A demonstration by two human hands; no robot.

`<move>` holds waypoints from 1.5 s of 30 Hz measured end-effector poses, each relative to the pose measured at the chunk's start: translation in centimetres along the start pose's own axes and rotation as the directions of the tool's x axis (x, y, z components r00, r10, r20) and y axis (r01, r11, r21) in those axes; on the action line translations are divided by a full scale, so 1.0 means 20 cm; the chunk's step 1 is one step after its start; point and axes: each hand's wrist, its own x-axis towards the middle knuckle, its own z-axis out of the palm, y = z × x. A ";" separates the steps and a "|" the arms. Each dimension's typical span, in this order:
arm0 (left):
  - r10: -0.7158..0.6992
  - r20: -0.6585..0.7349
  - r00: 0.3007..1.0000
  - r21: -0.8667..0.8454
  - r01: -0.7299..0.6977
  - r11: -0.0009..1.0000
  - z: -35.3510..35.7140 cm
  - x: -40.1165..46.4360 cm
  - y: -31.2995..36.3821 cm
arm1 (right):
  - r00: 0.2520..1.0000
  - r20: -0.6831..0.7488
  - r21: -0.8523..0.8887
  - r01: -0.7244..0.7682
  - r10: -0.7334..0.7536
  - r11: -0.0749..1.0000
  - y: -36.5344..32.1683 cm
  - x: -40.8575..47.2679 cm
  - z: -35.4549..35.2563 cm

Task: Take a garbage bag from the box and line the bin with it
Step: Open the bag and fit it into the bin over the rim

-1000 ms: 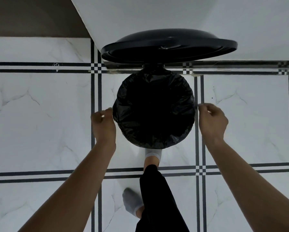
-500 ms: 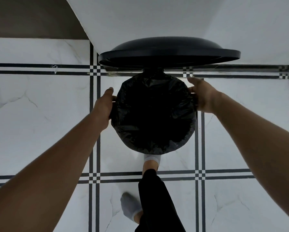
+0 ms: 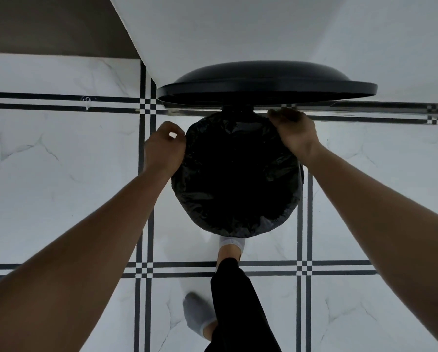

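Head view looks straight down on a round bin (image 3: pixel 292 219) in the middle of the frame, standing on a white marble-patterned floor (image 3: pixel 60 179) crossed by dark double stripes. A black garbage bag (image 3: pixel 238 179) sits inside the bin, its crinkled edge folded out over the rim all the way round, so the bin's own wall hardly shows. The bin's dark lid (image 3: pixel 266 85) stands open above it, toward the top of the frame, against a white wall (image 3: pixel 238 29).

The left hand (image 3: pixel 163 148) is at the bag's upper left edge, fingers curled with thumb and fingertips drawn together; they touch the plastic there, though I cannot tell for sure whether this grip actually pinches a fold of it. The right hand (image 3: pixel 295 132) lies over the bag's upper right edge, just beneath the lid, its fingers bent down onto the plastic at the rim; whether this grip is closed on the bag or only pressing it is hidden by the back of the hand.

Below the bin, a foot in a light grey sock (image 3: pixel 231 242) is tucked against the bin's lower edge, with a black trouser leg (image 3: pixel 238 301) behind it. A second foot in a darker grey sock (image 3: pixel 196 316) rests on the floor lower in the frame.
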 end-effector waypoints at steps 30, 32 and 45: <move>-0.226 0.423 0.877 -0.090 0.289 0.953 0.00 0.15 0.16 | 0.858 0.426 -0.016 -0.311 0.288 0.950 -0.10 0.13 -0.07; -0.235 0.428 0.872 -0.127 0.316 0.940 0.00 0.15 0.16 | 0.839 0.462 0.035 -0.342 0.288 0.939 -0.09 0.13 -0.07; -0.113 0.320 0.940 0.012 0.116 0.993 0.08 0.18 0.23 | 0.929 0.355 0.076 -0.140 0.104 0.987 -0.09 0.16 -0.04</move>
